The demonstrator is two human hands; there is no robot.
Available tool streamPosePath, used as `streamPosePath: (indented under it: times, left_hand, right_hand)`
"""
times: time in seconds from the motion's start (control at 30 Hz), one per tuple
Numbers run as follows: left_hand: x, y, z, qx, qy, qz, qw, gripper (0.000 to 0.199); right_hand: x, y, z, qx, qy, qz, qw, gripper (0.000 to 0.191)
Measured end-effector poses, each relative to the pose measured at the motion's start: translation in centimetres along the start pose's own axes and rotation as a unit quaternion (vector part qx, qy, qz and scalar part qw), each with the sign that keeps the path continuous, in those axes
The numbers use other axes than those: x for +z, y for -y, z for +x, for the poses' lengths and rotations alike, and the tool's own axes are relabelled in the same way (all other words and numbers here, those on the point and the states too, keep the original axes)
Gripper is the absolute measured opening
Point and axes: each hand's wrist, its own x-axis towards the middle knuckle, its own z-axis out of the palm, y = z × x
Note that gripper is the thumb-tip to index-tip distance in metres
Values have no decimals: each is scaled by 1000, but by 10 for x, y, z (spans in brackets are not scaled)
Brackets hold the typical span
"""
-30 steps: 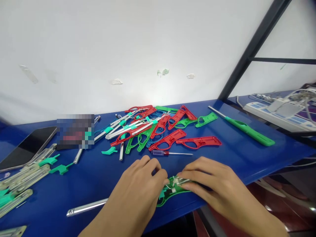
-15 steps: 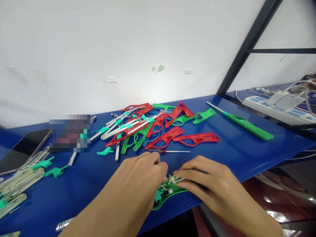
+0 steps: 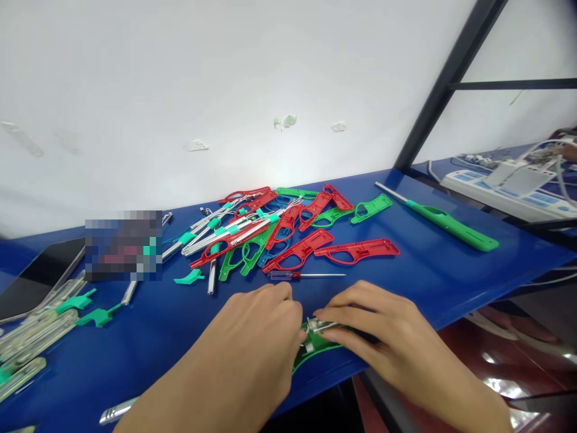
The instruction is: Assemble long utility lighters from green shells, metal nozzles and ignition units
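Observation:
A green lighter shell half (image 3: 321,344) lies near the table's front edge, inner side up, with a clear part (image 3: 321,325) and white wires in it. My right hand (image 3: 376,325) pinches the clear part and shell at their right end. Closed over the shell's left end is my left hand (image 3: 265,325), its fingertips pressed down inside; what exactly they grip is hidden. Beyond my hands lies a screwdriver (image 3: 295,275), its metal shaft pointing right.
Behind is a pile of red shells (image 3: 360,251), green shells (image 3: 255,249) and metal tubes (image 3: 243,225). A whole green lighter (image 3: 455,227) lies right. Clear tanks (image 3: 40,337) and a phone (image 3: 42,270) are left. A black post (image 3: 444,90) stands behind.
My left hand has shifted slightly right over the shell and now covers the teal part that showed there. The camera view has moved a little. My right hand keeps its grip.

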Motion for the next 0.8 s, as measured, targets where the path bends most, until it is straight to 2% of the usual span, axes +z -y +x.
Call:
streamPosePath:
  times: [0.17,0.23,0.4,0.6,0.8]
  left_hand:
    - [-3,-7,-9,27,-8,58,998,26]
    - [-5,-8,-10,31,-16,48,998,25]
    - [-1,-9,-2,-58,-57,-77,994,21]
    - [12,-13,-3,-108,-107,-103,983,20]
    - [15,-18,-8,-134,-131,-128,974,20]
  right_hand:
    - [1,-1,0,5,-1,2,1000,16]
    - [2,-1,0,4,-5,1,1000,16]
    - [1,1,0,2,-14,2,1000,15]
    - [0,2,2,-4,-19,-16,1000,16]
    - [1,2,1,-18,-16,-21,999,17]
